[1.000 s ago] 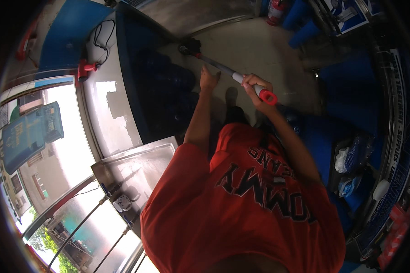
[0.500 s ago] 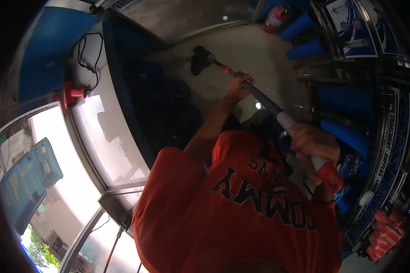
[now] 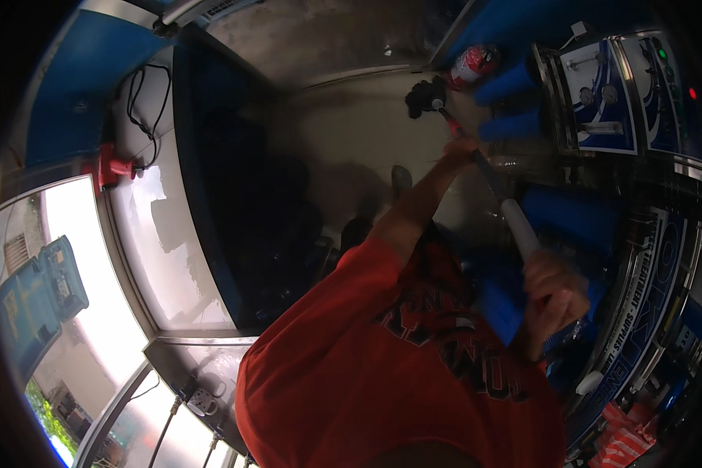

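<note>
Glare from window at my left; floor dim, shadowed; my right hand motion-blurred; straight lines bent near rim, corners black.

Place: small workshop or equipment shop
Gauge panel: dials, lit indicator light
Blue cylinders: beside the panel
Sign: large lettering, blue and white
White desk: red blower, black cord

You are wearing a red shirt bearing dark lettering; a long panel is showing printed words at right.
</note>
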A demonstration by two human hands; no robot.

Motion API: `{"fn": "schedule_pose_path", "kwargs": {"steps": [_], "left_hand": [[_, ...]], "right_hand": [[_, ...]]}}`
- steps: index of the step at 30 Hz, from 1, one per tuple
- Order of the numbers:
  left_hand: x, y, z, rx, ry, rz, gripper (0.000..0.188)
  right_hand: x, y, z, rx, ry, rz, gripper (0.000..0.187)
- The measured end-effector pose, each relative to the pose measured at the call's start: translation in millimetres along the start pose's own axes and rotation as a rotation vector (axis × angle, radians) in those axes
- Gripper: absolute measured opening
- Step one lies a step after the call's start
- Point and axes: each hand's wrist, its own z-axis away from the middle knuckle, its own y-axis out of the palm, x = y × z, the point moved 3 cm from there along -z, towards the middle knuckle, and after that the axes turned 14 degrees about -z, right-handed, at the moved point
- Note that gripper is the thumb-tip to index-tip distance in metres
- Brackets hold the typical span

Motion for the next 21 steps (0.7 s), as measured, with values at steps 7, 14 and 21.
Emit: {"fn": "schedule_pose_path", "kwargs": {"steps": [7,14,21], "left_hand": [[-87,1,-88,0.315,0.025,-0.155,0.028],[-34,-54,-84,0.267,-0.091,-0.193,0.027],[123,-126,-35,0.144,-0.477,-0.312,0.031]], "right_hand": [[-3,-216,-96,-0.164,-0.113,-0.367,0.041],[-72,-251,-152,-0.254,0.014,-0.474,0.041],[-185,-134,-163,-0.119,0.207,-0.813,0.039]]}}
